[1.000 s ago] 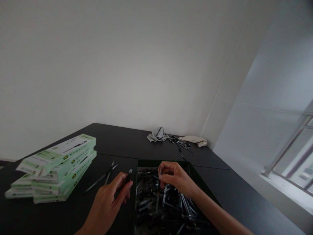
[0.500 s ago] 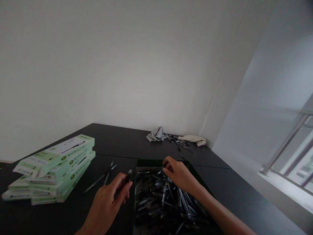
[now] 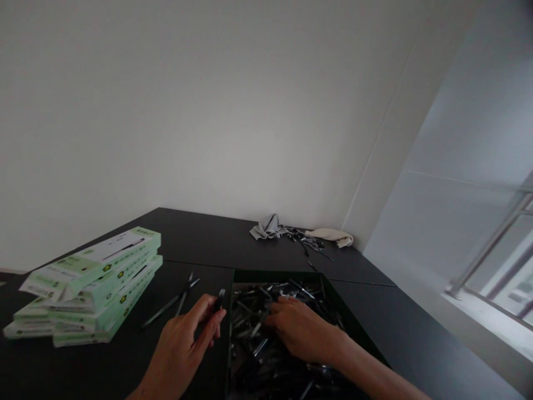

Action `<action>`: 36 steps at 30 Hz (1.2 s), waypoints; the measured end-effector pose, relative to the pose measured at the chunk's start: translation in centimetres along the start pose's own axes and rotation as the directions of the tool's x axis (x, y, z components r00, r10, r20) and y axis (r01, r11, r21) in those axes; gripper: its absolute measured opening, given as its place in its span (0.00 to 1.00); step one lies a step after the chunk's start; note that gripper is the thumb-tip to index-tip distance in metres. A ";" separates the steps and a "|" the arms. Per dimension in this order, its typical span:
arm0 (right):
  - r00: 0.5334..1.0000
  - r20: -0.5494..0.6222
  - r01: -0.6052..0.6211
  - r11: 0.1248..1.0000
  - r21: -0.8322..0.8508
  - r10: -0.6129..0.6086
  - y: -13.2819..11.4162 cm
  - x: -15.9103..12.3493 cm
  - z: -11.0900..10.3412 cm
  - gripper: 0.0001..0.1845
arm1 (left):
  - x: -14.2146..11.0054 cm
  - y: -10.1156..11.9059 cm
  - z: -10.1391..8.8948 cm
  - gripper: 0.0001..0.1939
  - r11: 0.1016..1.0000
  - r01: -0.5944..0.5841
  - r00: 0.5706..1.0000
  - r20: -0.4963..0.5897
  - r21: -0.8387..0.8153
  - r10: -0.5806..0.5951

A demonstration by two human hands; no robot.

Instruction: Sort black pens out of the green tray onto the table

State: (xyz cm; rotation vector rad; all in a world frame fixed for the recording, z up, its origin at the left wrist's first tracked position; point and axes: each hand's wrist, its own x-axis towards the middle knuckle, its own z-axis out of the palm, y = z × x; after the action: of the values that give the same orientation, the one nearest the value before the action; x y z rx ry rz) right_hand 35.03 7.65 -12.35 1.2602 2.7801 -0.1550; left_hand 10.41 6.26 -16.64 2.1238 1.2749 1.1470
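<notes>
My left hand [image 3: 187, 340] is closed round a dark pen [image 3: 219, 300], whose clear end sticks up between thumb and fingers just left of the box. Inside the dark green box [image 3: 347, 316], my right hand [image 3: 297, 325] reaches down among many loose black and clear pens [image 3: 254, 361]. Its fingertips are sunk in the pile and partly hidden, so what they touch or hold does not show. Two or so pens [image 3: 170, 303] lie crossed on the black table to the left of the box.
Several green and white pen boxes [image 3: 112, 250] are stacked unevenly at the left. Towards the wall on the black table [image 3: 208, 230] lie a grey cloth [image 3: 268, 226], a heap of pens [image 3: 308, 241] and a cream cloth [image 3: 331, 236]. A metal railing [image 3: 491, 244] stands at the right.
My right hand has moved from the box's far edge down into the pens, nearer to me, and the pens under it have shifted. My left hand stays put with its pen.
</notes>
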 end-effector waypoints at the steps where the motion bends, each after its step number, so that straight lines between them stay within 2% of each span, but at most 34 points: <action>1: 1.000 -0.022 -0.003 1.000 -0.008 0.003 0.1 0.1 -0.1 0.20 | 0.0 0.0 0.0 0.11 1.000 0.000 1.000 0.001 0.005 0.000; 6: 0.998 -0.061 -0.009 0.999 0.037 0.011 0.8 0.1 -0.7 0.22 | 0.1 0.1 -0.1 0.10 0.999 -0.024 0.999 -0.021 0.022 0.025; 10: 0.997 -0.071 -0.019 0.997 0.079 0.025 1.3 -0.3 -1.4 0.19 | 0.1 0.0 -0.1 0.10 0.999 -0.033 0.999 -0.036 0.024 0.033; 15: 0.994 0.054 0.089 0.990 0.111 -0.095 1.3 -0.9 -1.6 0.15 | 0.1 0.0 -0.1 0.09 0.998 -0.047 0.997 -0.058 0.032 0.048; 18: 0.996 0.088 0.032 0.999 -0.031 -0.029 0.8 -1.0 -1.0 0.15 | 0.0 -0.2 0.0 0.09 0.998 -0.048 0.998 -0.049 0.035 0.050; 21: 0.996 0.071 -0.046 0.988 -0.150 0.057 0.7 -1.0 -0.3 0.14 | 0.0 -0.3 0.0 0.09 0.998 -0.042 0.998 -0.046 0.038 0.044; 25: 0.995 0.065 -0.061 0.990 -0.125 0.069 0.9 -0.9 0.2 0.09 | 0.0 -0.2 0.0 0.10 0.998 -0.047 0.998 -0.036 0.039 0.048; 30: 0.993 0.063 -0.092 0.988 -0.126 0.101 0.4 -0.7 0.2 0.12 | 0.1 -0.2 0.0 0.09 0.998 -0.058 0.997 -0.044 0.038 0.059; 36: 0.988 0.105 -0.100 0.988 -0.120 0.112 0.4 -0.3 0.5 0.11 | 0.0 -0.2 -0.1 0.11 0.999 -0.027 0.999 -0.017 0.042 0.028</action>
State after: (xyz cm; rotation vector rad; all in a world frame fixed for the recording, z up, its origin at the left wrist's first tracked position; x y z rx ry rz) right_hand 35.53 7.67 -12.82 1.3248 2.5820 -0.0555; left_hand 10.27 6.33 -16.73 2.1720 1.2915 1.1631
